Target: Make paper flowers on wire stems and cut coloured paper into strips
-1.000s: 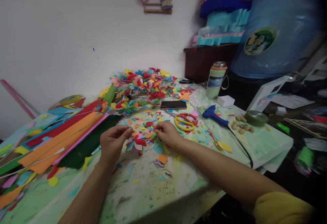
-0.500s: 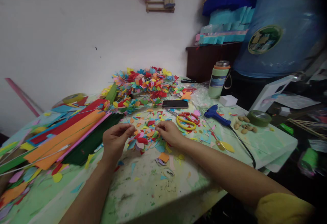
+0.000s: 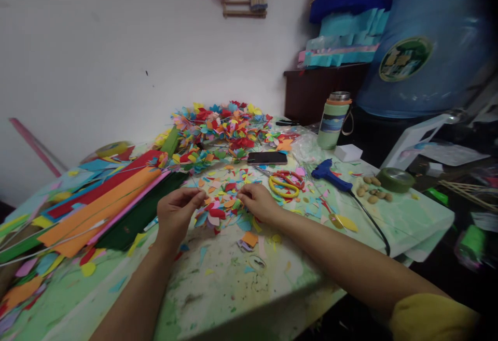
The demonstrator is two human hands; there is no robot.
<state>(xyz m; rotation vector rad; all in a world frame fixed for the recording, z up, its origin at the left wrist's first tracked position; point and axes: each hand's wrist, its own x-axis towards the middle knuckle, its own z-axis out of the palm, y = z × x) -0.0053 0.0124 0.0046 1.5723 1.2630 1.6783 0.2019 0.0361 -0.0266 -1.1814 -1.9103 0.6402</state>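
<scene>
My left hand (image 3: 179, 211) is closed in a pinch at the left of the loose paper petals (image 3: 229, 190). From its fingertips a thin stem-like wire (image 3: 193, 181) sticks up. Across a small gap, my right hand (image 3: 257, 202) is pinched over the right side of the same petals; whatever is between its fingertips is too small to make out. Beyond both hands lies a big heap of multicoloured paper flowers (image 3: 225, 126). To the right of my right hand are scissors with yellow and red handles (image 3: 286, 185).
A phone (image 3: 267, 158) lies behind the scissors. Further right are a blue glue gun (image 3: 330, 175) with a black cord, a green bottle (image 3: 333, 122), nuts (image 3: 373, 190) and a tape roll (image 3: 396, 179). Folded paper sheets (image 3: 112, 206) cover the left side.
</scene>
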